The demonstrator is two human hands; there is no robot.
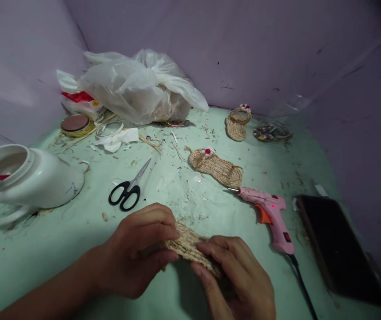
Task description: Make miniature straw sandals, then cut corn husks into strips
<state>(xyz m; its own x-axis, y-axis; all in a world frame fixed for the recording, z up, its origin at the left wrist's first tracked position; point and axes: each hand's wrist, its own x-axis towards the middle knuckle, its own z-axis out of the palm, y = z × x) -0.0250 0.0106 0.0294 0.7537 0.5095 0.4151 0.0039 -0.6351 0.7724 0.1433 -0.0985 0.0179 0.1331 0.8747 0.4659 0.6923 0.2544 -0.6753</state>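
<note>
Since the woven piece (pixel 188 242) looks bendy, L hand (pixel 137 251) and R hand (pixel 238 275) pinch opp. ends, prob. for steadiness.

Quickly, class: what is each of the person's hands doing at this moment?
Left hand: closed on one end of the woven straw piece.
Right hand: closed on its other end, thumb below, fingers above.

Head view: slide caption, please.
Left hand and right hand hold a woven piece near scissors and glue gun.
</note>
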